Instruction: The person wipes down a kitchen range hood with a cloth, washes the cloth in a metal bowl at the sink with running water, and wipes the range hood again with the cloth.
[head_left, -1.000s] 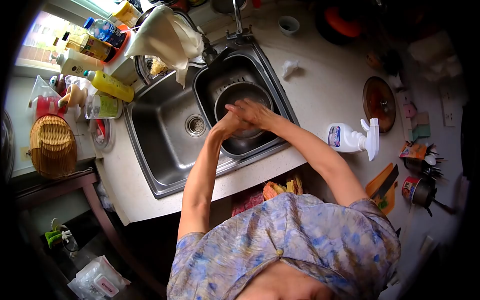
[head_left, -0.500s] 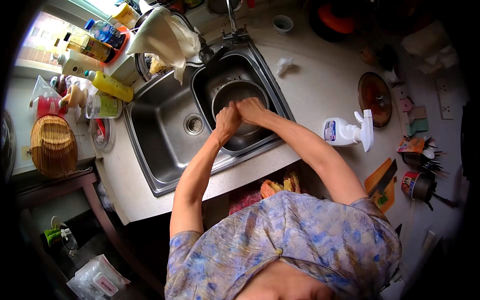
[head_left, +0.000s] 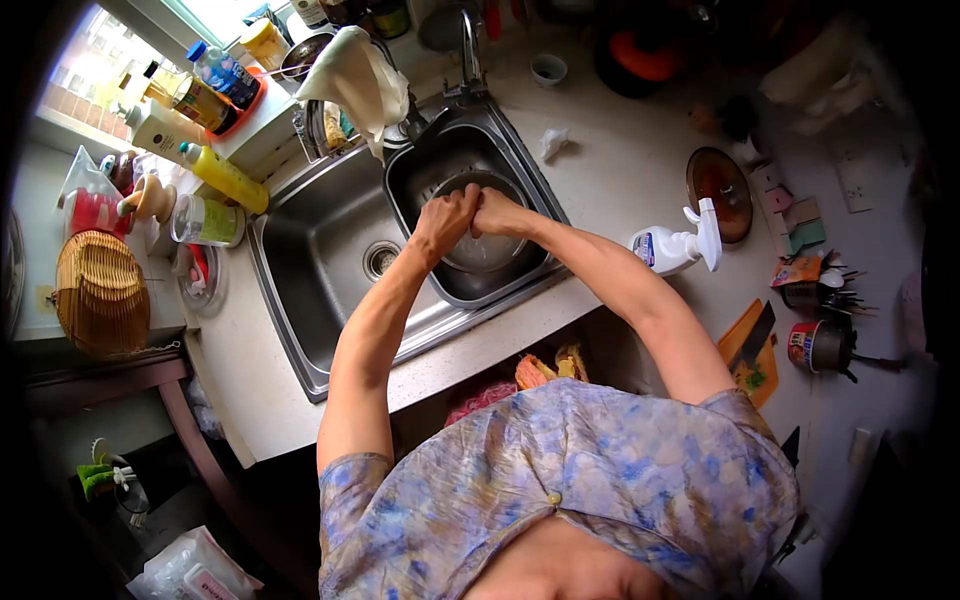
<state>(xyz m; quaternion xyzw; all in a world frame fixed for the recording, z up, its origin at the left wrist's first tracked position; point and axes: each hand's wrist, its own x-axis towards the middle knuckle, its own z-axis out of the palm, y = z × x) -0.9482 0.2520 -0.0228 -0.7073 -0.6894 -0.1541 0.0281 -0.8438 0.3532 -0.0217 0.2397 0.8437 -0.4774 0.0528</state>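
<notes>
A round metal bowl (head_left: 486, 258) sits in the right basin (head_left: 415, 170) of a steel double sink, with a pale glint inside that may be water. Above the bowl, my left hand (head_left: 444, 220) has its fingers bent in against my right hand. My right hand (head_left: 499, 214) is closed beside it, thumb side toward the left. The two hands touch each other over the bowl. Anything between their fingers is too small or too hidden to name. Behind them rises the tap (head_left: 468, 65).
Left of the hands lies the other basin (head_left: 325, 260) with its drain. A white cloth (head_left: 355, 85) hangs at the back. A spray bottle (head_left: 675, 245), a glass lid (head_left: 718, 195) and an orange cutting board (head_left: 750, 350) with a knife are on the right. Bottles line the windowsill.
The view has shifted slightly. Both hands stay together over the bowl, but the left fingers now reach further across toward the right hand. A brighter glint shows in the bowl.
</notes>
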